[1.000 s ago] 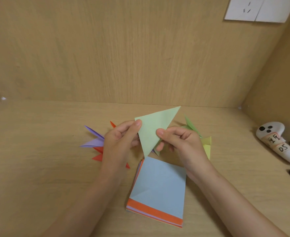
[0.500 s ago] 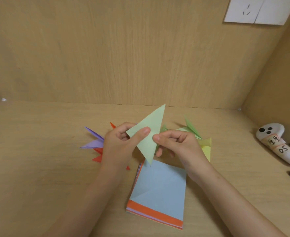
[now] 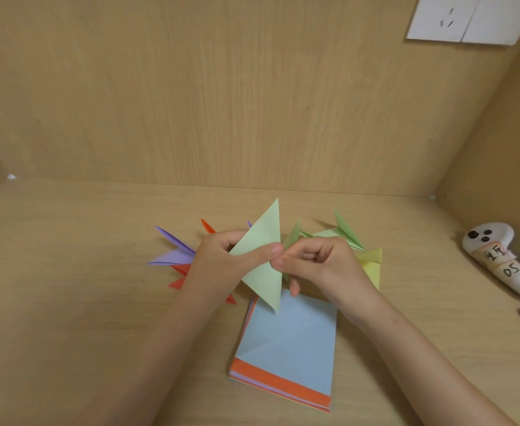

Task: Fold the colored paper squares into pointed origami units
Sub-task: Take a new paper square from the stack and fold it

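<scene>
The light green triangle [image 3: 260, 259], a square already folded in half, is held in the air above the wooden desk [image 3: 68, 287], just beyond the stack of paper squares [image 3: 286, 342], whose top sheet is pale blue. The left hand [image 3: 218, 265] pinches it, thumb laid across the front face and fingers behind. The right hand [image 3: 323, 265] has its fingers curled, with thumb and forefinger nipping the triangle's right edge about midway down. One sharp corner points up and another hangs down over the stack.

My judgement is that the sheet is very light, thin and limp until creased, so it will flop or slide between the layers unless both hands keep the edges lined up. It is best held close to the line of the next fold, with the pads flat on the paper, and the crease run along with a fingertip. A hard squeeze elsewhere would leave a stray mark, and the fine corners would crumple easily.

Purple and red pointed units [image 3: 172, 255] lie behind the left hand, and green and yellow pointed units [image 3: 370, 262] behind the right. A white controller [image 3: 498, 259] lies well apart at the far right
</scene>
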